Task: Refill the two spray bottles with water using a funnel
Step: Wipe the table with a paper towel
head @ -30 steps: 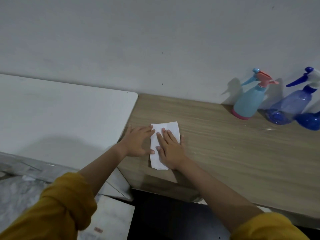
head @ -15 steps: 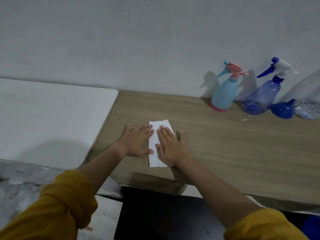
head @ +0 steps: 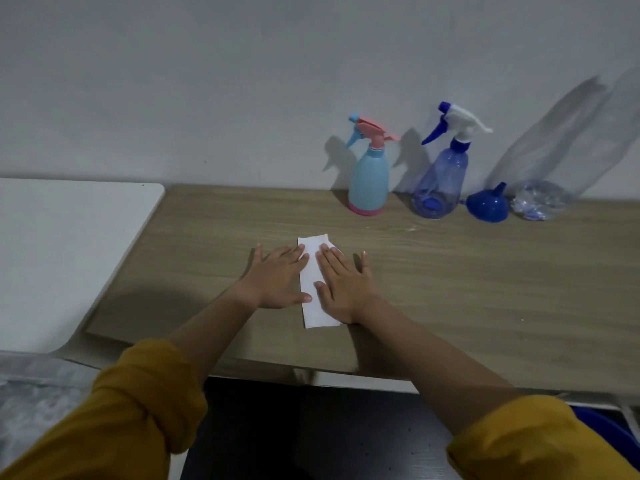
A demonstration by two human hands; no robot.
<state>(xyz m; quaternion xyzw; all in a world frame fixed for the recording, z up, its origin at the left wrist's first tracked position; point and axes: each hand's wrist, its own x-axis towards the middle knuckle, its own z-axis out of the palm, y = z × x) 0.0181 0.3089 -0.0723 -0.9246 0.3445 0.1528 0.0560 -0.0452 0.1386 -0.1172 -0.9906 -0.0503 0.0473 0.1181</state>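
A light blue spray bottle [head: 367, 178] with a pink trigger head stands upright against the wall. Right of it stands a clear blue spray bottle [head: 441, 183] with a white and blue head. A blue funnel [head: 486, 204] lies mouth down beside that bottle. A clear plastic water bottle [head: 540, 200] leans against the wall at the far right. My left hand [head: 277, 278] and my right hand [head: 343, 284] lie flat, fingers straight, pressing on a folded white tissue [head: 313, 306] on the wooden table [head: 467, 289].
A white tabletop [head: 62, 254] adjoins the wooden table on the left. The wall runs right behind the bottles. Something blue [head: 602, 427] shows under the table's front edge at the lower right. The floor below is dark.
The view has swung to the right, so the funnel and the clear water bottle now show fully. Both hands stay flat on the tissue.
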